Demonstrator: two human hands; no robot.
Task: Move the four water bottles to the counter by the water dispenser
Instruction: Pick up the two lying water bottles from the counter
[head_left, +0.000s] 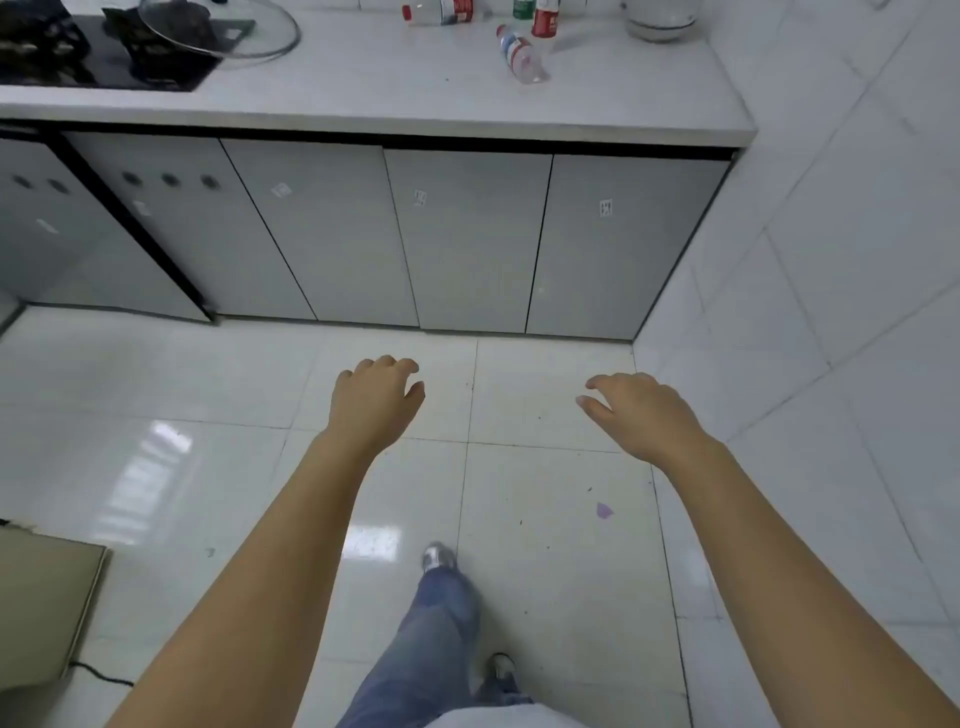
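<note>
Several water bottles are on the white counter (395, 88) at the top. A clear bottle with a red label (441, 11) lies on its side. Another clear bottle (521, 54) lies tilted toward the counter's front. A red-labelled bottle (545, 20) and a green-labelled bottle (523, 8) stand upright, cut off by the frame's top edge. My left hand (375, 397) and my right hand (636, 410) hang over the floor well short of the counter, both empty with fingers loosely curled and apart.
A black gas hob (78, 57) with a glass lid (223, 31) fills the counter's left. A white round appliance base (660, 21) stands at the back right. Grey cabinet doors (467, 239) run below. A tiled wall (831, 260) closes the right side. A cardboard box (47, 608) lies on the floor at the left.
</note>
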